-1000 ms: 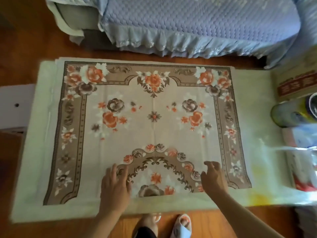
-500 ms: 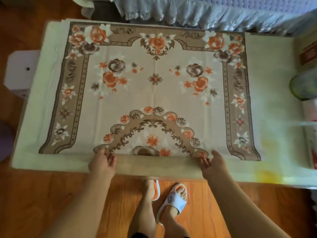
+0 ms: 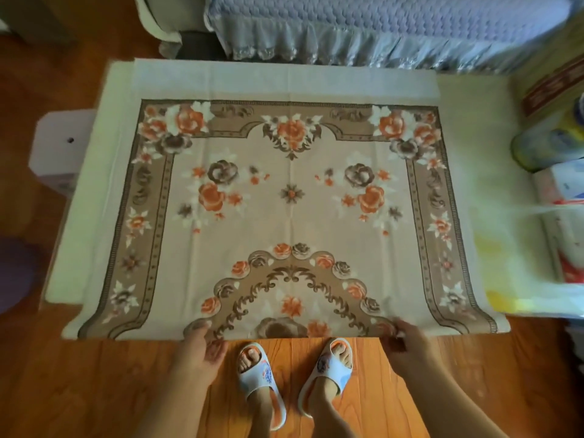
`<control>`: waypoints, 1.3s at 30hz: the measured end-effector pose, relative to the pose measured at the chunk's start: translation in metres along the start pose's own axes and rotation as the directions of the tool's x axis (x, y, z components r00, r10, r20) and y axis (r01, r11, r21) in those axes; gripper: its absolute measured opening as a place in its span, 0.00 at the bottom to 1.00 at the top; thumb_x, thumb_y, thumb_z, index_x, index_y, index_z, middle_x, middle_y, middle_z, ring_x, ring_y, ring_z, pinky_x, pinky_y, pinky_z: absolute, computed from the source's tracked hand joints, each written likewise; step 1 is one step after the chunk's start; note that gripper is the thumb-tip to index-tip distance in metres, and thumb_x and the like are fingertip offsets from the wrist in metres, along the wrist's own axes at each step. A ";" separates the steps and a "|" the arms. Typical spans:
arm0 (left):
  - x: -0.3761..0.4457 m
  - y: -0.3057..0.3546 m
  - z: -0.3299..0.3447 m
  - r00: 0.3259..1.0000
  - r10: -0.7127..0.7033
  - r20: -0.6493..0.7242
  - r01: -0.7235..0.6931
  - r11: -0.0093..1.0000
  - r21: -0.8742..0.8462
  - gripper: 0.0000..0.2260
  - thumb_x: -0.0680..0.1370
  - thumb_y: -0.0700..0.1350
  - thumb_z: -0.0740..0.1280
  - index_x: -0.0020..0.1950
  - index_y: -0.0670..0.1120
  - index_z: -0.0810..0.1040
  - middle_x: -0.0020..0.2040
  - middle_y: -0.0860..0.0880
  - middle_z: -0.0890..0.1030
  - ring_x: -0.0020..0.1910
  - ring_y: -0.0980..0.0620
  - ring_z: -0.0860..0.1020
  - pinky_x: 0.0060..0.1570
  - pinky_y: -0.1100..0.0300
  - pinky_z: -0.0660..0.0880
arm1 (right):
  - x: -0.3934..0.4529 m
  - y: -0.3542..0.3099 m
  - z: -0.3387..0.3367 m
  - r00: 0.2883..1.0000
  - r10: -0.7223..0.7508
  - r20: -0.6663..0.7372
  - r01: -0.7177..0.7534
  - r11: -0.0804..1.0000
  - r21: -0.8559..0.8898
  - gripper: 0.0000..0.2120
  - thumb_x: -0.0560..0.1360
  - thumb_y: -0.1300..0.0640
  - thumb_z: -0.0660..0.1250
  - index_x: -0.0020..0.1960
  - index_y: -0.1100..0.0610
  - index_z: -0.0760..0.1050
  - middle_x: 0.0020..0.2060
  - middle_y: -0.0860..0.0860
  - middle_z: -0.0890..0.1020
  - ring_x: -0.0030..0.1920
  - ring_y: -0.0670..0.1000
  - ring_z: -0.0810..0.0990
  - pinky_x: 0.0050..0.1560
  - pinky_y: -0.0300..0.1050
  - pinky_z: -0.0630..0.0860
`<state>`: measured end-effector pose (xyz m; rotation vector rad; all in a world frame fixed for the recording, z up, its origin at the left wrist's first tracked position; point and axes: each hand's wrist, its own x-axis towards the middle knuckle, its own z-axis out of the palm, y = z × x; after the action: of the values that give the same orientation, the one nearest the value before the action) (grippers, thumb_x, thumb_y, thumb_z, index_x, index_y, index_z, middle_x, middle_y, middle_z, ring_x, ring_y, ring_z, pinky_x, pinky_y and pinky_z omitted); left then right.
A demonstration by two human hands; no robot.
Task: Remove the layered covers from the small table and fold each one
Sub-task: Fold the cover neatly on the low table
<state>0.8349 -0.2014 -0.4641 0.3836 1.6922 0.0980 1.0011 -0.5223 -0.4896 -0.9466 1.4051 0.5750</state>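
Note:
A beige floral cover (image 3: 290,213) with orange and brown roses lies on the small table, its near edge hanging past the table's front. Behind its far edge a plain white layer (image 3: 284,80) shows, and a pale cover (image 3: 467,172) lies underneath, reaching to the right. My left hand (image 3: 199,349) pinches the floral cover's near edge left of centre. My right hand (image 3: 407,343) pinches the same edge right of centre. Both hands are below the table's front edge, over the wooden floor.
A sofa with a lilac quilted cover (image 3: 379,23) stands just behind the table. A cardboard box (image 3: 553,80), a can (image 3: 550,143) and packets (image 3: 565,216) crowd the right end. A white stool (image 3: 60,143) stands at the left. My slippered feet (image 3: 294,374) stand on the wooden floor.
My hands took hold of the floral cover's near edge and drew it toward me. It slid off the far side, baring the white layer, and its front edge hangs past the table.

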 end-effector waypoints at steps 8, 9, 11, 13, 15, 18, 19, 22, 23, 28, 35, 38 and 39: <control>0.009 0.016 -0.014 0.999 0.000 0.041 0.004 0.995 -0.105 0.10 0.84 0.41 0.63 0.65 0.40 0.73 0.56 0.41 0.79 0.65 0.44 0.76 0.68 0.48 0.73 | -0.019 0.001 0.010 0.994 0.071 0.081 -0.076 0.996 0.055 0.11 0.82 0.59 0.63 0.51 0.68 0.73 0.46 0.62 0.79 0.43 0.56 0.80 0.24 0.46 0.80; 0.010 0.015 -0.013 0.999 -0.007 0.042 0.012 0.994 -0.110 0.12 0.84 0.41 0.64 0.66 0.40 0.73 0.59 0.40 0.79 0.65 0.44 0.76 0.67 0.48 0.74 | -0.017 0.001 0.011 0.992 0.075 0.100 -0.079 0.996 0.034 0.10 0.82 0.59 0.64 0.53 0.67 0.74 0.47 0.62 0.80 0.44 0.56 0.81 0.25 0.47 0.80; 0.012 0.012 -0.011 0.999 -0.013 0.039 0.017 0.993 -0.113 0.15 0.83 0.42 0.65 0.69 0.39 0.73 0.64 0.41 0.78 0.65 0.44 0.76 0.65 0.49 0.74 | -0.015 -0.001 0.012 0.995 0.079 0.057 -0.079 0.997 0.008 0.11 0.80 0.59 0.66 0.58 0.66 0.76 0.50 0.61 0.82 0.46 0.56 0.82 0.31 0.48 0.82; 0.014 0.009 -0.009 1.000 -0.001 0.026 0.003 0.995 -0.097 0.17 0.82 0.44 0.67 0.69 0.40 0.74 0.65 0.41 0.79 0.67 0.45 0.76 0.62 0.51 0.74 | -0.014 -0.002 0.013 0.997 0.077 0.019 -0.077 0.997 -0.008 0.15 0.77 0.59 0.71 0.61 0.63 0.77 0.54 0.59 0.83 0.48 0.54 0.83 0.40 0.47 0.81; 0.015 0.006 -0.008 1.000 0.016 0.003 -0.016 0.996 -0.088 0.20 0.80 0.48 0.70 0.70 0.42 0.74 0.65 0.42 0.79 0.70 0.46 0.75 0.57 0.54 0.74 | -0.021 -0.001 0.018 0.998 0.056 -0.002 -0.056 0.998 0.009 0.15 0.75 0.58 0.74 0.60 0.61 0.78 0.51 0.57 0.84 0.47 0.53 0.84 0.41 0.46 0.79; 0.017 0.005 -0.006 0.997 0.069 -0.045 -0.074 0.991 -0.116 0.25 0.77 0.54 0.73 0.69 0.43 0.74 0.62 0.44 0.81 0.64 0.46 0.78 0.55 0.53 0.75 | -0.028 -0.001 0.028 0.999 0.034 -0.010 -0.033 0.999 0.041 0.15 0.75 0.55 0.74 0.59 0.60 0.77 0.46 0.57 0.84 0.44 0.54 0.84 0.41 0.47 0.79; 0.017 0.006 -0.006 0.994 0.088 -0.064 -0.096 0.986 -0.134 0.26 0.76 0.55 0.74 0.69 0.43 0.74 0.61 0.44 0.82 0.62 0.46 0.79 0.55 0.52 0.77 | -0.032 -0.001 0.030 0.999 0.030 0.020 -0.031 0.999 0.039 0.15 0.76 0.55 0.73 0.60 0.60 0.77 0.45 0.57 0.84 0.43 0.55 0.84 0.43 0.48 0.80; 0.014 0.007 -0.005 0.996 0.090 -0.021 -0.093 0.978 -0.187 0.24 0.79 0.55 0.71 0.69 0.44 0.73 0.60 0.43 0.81 0.60 0.43 0.79 0.62 0.46 0.77 | -0.050 -0.005 0.029 0.994 0.003 0.107 -0.009 0.998 0.058 0.15 0.81 0.53 0.66 0.59 0.65 0.76 0.43 0.63 0.85 0.41 0.60 0.85 0.46 0.54 0.79; 0.012 0.004 -0.005 0.996 0.083 0.033 -0.076 0.980 -0.183 0.19 0.81 0.53 0.68 0.66 0.44 0.74 0.60 0.42 0.81 0.61 0.43 0.79 0.65 0.45 0.75 | -0.065 -0.008 0.030 0.990 0.005 0.141 -0.014 0.998 0.062 0.14 0.82 0.54 0.64 0.56 0.66 0.75 0.43 0.64 0.84 0.41 0.60 0.84 0.44 0.54 0.78; 0.003 -0.009 0.000 0.994 0.072 0.076 -0.062 0.990 -0.128 0.14 0.82 0.43 0.67 0.67 0.42 0.73 0.59 0.40 0.82 0.58 0.44 0.81 0.63 0.44 0.76 | -0.033 -0.009 0.017 0.991 0.052 0.123 -0.072 0.984 0.163 0.11 0.78 0.61 0.70 0.60 0.61 0.76 0.48 0.57 0.83 0.43 0.50 0.81 0.46 0.34 0.79; -0.001 -0.001 0.024 0.990 0.140 -0.018 -0.141 0.979 -0.144 0.18 0.78 0.51 0.73 0.62 0.44 0.76 0.53 0.44 0.84 0.53 0.46 0.83 0.56 0.49 0.80 | -0.052 -0.012 0.045 0.997 0.027 -0.074 -0.027 1.000 0.001 0.15 0.79 0.51 0.69 0.45 0.63 0.74 0.23 0.58 0.80 0.20 0.54 0.80 0.39 0.45 0.80; 0.003 -0.005 0.018 0.988 0.121 0.094 -0.101 0.976 -0.195 0.18 0.80 0.50 0.69 0.68 0.46 0.75 0.59 0.43 0.82 0.59 0.43 0.80 0.60 0.46 0.78 | -0.039 -0.009 0.026 0.997 -0.070 0.011 0.069 0.995 0.067 0.27 0.74 0.41 0.72 0.62 0.61 0.75 0.43 0.58 0.85 0.47 0.56 0.85 0.60 0.48 0.79; 0.004 -0.006 0.014 0.988 0.115 0.106 -0.093 0.976 -0.196 0.17 0.81 0.48 0.68 0.69 0.46 0.75 0.61 0.42 0.81 0.60 0.43 0.79 0.60 0.45 0.78 | -0.037 -0.009 0.022 0.996 -0.084 0.026 0.082 0.993 0.082 0.31 0.74 0.41 0.72 0.68 0.60 0.73 0.49 0.57 0.83 0.52 0.56 0.83 0.63 0.49 0.78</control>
<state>0.8474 -0.2081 -0.4719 0.3281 1.5317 0.3071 1.0165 -0.5019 -0.4538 -0.9236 1.3462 0.4652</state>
